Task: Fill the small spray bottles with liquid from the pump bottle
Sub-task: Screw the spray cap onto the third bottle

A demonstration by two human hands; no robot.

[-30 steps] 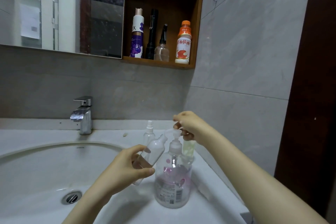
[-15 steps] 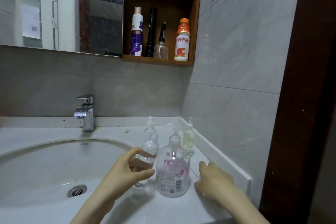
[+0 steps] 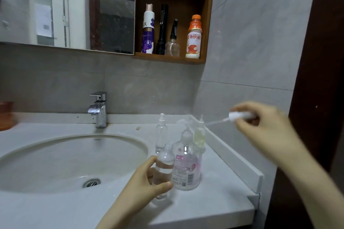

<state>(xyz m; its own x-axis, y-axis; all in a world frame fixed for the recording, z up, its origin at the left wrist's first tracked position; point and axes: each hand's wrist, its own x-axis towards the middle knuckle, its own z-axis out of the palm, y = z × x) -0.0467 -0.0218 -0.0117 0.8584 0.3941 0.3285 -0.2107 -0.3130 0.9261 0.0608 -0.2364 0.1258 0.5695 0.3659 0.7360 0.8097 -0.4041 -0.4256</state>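
Gripping the uncapped small spray bottle near the front of the white counter, the left hand had its thumb and fingers curled round the clear body. The bottle stood upright just left of the pump bottle; whether its base rested on the counter could not be told.

A stretch of counter lay between the pump bottle and the raised lip along the right edge, where grey wall tile and a dark door frame closed that side in. The right hand, blurred and raised above that lip, pinched a white spray head whose thin tube pointed left toward the bottles.

Behind the pump bottle stood two capped small bottles, a clear one and a yellowish one, toward the back right corner. To the left the oval basin took up most of the surface, its drain near the front and a chrome faucet on the back rim.

Above hung a mirror and a wooden shelf holding a purple-and-white can, a black flashlight, a clear bottle with a black nozzle and an orange-capped drink bottle.
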